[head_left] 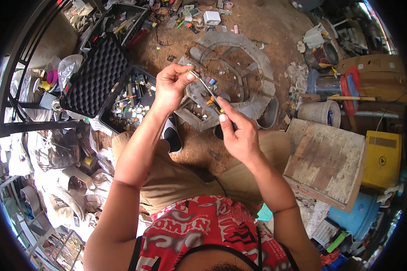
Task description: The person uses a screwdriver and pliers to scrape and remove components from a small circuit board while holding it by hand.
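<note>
A thin, pale grey rod-like piece (206, 84) slants between my two hands, above the floor. My left hand (172, 86) pinches its upper left end between thumb and fingers. Closed round its lower right end is my right hand (239, 131), thumb and forefinger together. Something dark with a spot of yellow shows at that grip. Whether the rod is stiff wire or a tool's shaft I cannot tell. Below it lies a grey metal frame (263, 77) with a rounded rim and crossing bars, dirt and small bits inside it.
To the left, a black case (95, 77) with foam in its lid lies open, full of small parts. A worn wooden box (325, 158) stands at the right, beside a yellow case (380, 158) and a bucket (319, 112). Scraps and a white box (211, 18) lie farther off.
</note>
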Tool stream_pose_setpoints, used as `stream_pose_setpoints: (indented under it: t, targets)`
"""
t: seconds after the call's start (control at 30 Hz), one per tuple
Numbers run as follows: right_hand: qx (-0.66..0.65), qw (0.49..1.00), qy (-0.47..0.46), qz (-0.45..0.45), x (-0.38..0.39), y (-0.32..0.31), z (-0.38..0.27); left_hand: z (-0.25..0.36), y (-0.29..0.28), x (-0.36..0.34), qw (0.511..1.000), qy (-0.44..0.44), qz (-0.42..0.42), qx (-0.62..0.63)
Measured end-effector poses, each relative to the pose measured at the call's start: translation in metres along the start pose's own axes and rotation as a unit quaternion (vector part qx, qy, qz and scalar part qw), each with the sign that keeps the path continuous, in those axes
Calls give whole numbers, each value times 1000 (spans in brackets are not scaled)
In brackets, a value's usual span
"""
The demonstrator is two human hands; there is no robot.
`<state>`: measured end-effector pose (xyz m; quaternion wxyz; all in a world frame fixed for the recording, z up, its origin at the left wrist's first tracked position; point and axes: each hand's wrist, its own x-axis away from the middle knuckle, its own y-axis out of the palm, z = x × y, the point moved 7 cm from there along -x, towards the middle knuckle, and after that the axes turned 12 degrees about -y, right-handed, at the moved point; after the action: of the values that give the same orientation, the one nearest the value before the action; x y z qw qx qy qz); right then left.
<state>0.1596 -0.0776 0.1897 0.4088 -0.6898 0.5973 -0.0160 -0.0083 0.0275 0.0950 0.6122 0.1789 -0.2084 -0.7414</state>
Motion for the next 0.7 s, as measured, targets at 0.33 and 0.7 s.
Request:
stream_pose_setpoints:
  t: [0.33, 0.7]
  targets:
    - [193, 973, -28, -120, -19, -20, -4, -13, 14, 3, 980, -93, -74, 161]
    - [242, 960, -33, -134, -20, -12, -10, -23, 17, 3, 981, -105, -28, 158]
